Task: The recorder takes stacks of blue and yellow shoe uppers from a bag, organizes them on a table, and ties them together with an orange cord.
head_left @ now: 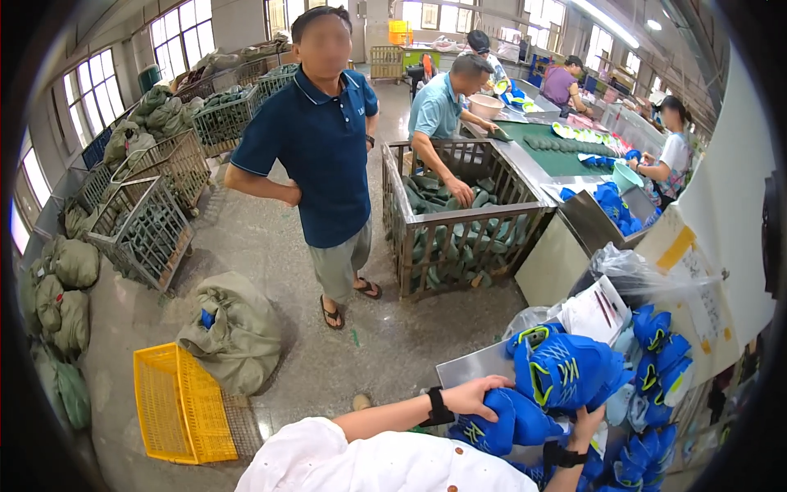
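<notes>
Touching blue uppers, left hand half spread, right hand seemingly gripping.

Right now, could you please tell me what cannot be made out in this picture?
In the head view:
Right hand: fingertips hidden behind a blue fabric shoe upper with yellow-green trim.
Bulging olive cloth sack: most contents covered by its own fabric.
White paper: any writing too small to read.
</notes>
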Action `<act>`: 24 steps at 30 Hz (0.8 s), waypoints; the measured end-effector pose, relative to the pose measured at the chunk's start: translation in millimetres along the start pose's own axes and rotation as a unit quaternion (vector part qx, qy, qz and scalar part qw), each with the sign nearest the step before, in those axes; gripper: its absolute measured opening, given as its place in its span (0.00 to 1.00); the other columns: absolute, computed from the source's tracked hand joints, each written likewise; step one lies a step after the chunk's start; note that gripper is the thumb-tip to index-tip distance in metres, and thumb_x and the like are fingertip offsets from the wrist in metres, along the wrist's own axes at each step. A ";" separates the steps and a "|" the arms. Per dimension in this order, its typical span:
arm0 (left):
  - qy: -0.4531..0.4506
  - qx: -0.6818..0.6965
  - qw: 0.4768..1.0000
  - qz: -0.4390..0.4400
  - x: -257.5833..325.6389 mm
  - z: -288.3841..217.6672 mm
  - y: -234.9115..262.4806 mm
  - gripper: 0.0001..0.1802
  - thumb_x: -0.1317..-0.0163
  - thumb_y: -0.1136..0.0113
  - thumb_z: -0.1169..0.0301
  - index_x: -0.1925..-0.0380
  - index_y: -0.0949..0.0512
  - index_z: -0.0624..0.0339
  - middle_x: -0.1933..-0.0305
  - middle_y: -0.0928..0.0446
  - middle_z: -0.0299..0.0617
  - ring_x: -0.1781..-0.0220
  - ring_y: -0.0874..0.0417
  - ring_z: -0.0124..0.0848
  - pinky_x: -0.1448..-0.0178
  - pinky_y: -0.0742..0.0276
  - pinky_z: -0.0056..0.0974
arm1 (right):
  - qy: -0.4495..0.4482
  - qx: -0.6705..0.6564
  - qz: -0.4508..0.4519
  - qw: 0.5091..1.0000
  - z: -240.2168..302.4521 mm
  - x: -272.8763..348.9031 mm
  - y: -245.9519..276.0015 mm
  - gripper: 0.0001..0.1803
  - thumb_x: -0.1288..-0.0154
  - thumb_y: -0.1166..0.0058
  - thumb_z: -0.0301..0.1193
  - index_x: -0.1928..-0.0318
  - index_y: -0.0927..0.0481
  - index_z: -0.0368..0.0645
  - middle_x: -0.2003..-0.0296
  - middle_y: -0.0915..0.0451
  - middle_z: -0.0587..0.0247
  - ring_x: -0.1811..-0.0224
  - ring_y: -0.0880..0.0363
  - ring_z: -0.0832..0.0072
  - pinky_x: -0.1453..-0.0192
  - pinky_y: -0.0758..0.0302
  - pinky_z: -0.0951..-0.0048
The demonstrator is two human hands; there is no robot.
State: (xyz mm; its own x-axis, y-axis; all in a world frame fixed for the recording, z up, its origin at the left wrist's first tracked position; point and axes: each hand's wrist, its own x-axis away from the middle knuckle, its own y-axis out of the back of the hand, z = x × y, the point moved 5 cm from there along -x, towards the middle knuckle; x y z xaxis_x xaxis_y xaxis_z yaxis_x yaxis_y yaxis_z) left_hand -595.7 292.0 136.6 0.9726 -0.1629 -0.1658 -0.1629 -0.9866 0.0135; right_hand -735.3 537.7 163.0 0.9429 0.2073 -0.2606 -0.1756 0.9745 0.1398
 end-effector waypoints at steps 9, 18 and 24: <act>0.033 0.139 0.987 -0.072 81.0 5.5 96.4 0.28 0.60 0.33 0.77 0.56 0.32 0.68 0.38 0.44 0.49 0.44 0.36 0.28 0.43 0.36 0.33 | -0.079 -0.051 0.060 0.994 32.8 3.2 -156.0 0.38 0.60 0.34 0.43 0.50 0.37 0.40 0.60 0.29 0.62 0.66 0.27 0.76 0.77 0.28 0.82; 0.031 0.110 0.975 -0.191 159.6 -5.5 177.7 0.27 0.59 0.33 0.78 0.56 0.31 0.68 0.47 0.34 0.40 0.52 0.31 0.26 0.47 0.34 0.30 | -0.061 -0.015 0.205 0.977 19.8 -13.8 -293.3 0.30 0.56 0.38 0.35 0.53 0.35 0.35 0.63 0.27 0.61 0.69 0.25 0.80 0.76 0.27 0.82; 0.050 0.157 0.965 -0.204 178.1 -6.0 206.3 0.29 0.59 0.32 0.76 0.55 0.31 0.69 0.53 0.30 0.39 0.55 0.30 0.24 0.49 0.33 0.29 | -0.025 -0.063 0.202 0.977 40.0 -8.9 -345.5 0.29 0.57 0.38 0.30 0.53 0.33 0.35 0.61 0.25 0.58 0.60 0.27 0.72 0.55 0.30 0.72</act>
State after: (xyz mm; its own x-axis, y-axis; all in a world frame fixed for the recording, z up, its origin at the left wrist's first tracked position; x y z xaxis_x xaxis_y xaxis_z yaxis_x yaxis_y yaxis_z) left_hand -455.1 59.4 115.8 0.9750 0.2221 0.0017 0.2099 -0.9188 -0.3343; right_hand -671.7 195.7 155.2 0.8015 0.5760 -0.1609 -0.5670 0.8174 0.1018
